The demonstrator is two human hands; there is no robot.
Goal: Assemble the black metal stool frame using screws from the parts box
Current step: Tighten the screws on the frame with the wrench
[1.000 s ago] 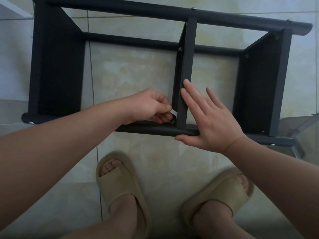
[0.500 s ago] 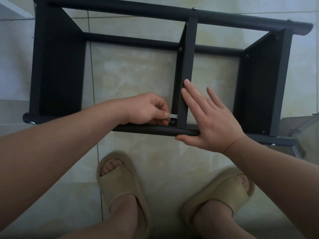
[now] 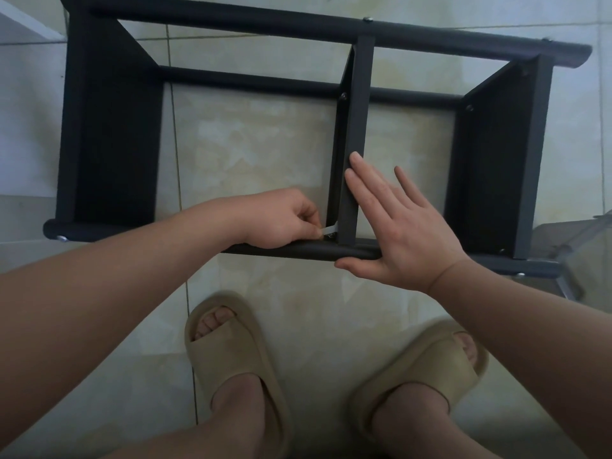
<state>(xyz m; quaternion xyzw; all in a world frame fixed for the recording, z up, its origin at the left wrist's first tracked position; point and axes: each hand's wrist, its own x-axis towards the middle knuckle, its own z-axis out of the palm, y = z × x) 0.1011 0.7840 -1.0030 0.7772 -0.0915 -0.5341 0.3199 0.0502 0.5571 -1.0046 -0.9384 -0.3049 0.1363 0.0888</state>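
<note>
The black stool frame lies on its side on the tiled floor, filling the far half of the view. At the near tube, just left of the middle bar, the left hand curls its fingers and pinches a small silver tool at the joint. The right hand is flat and open, with straight fingers pressed along the middle bar and the thumb against the near tube. Two tan sandals stand nearest the viewer.
</note>
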